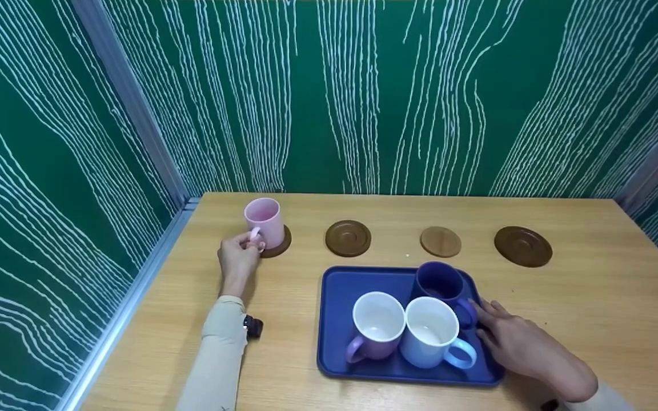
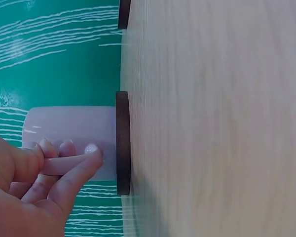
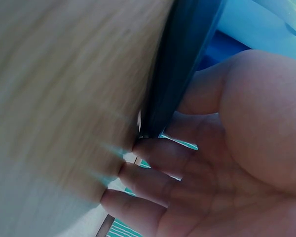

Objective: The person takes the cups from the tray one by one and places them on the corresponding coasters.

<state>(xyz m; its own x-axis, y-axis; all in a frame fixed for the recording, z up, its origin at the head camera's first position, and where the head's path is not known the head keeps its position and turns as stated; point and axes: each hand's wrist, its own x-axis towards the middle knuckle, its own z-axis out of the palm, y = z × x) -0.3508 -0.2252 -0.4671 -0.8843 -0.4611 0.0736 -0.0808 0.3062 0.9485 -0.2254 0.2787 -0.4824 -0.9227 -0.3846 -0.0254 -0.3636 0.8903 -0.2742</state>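
My left hand (image 1: 239,257) pinches the handle of a pink mug (image 1: 272,225). That mug stands upright on a dark brown round coaster (image 2: 123,143), seen edge-on in the left wrist view. My right hand (image 1: 526,348) lies at the right side of a blue tray (image 1: 337,319), thumb and index finger over its rim, the other fingers fairly straight with their tips by the tabletop. Close to its index finger is the handle of a dark purple mug (image 1: 439,278). A mauve mug (image 1: 379,325) and a light blue mug (image 1: 429,348), both white inside, also stand on the tray.
Right of the pink mug, a brown coaster (image 1: 348,238), a lighter wooden coaster (image 1: 440,241) and another dark coaster (image 1: 523,246) lie in a row on the wooden table (image 1: 283,354). A green wall (image 1: 306,114) with white wavy lines borders its back edge.
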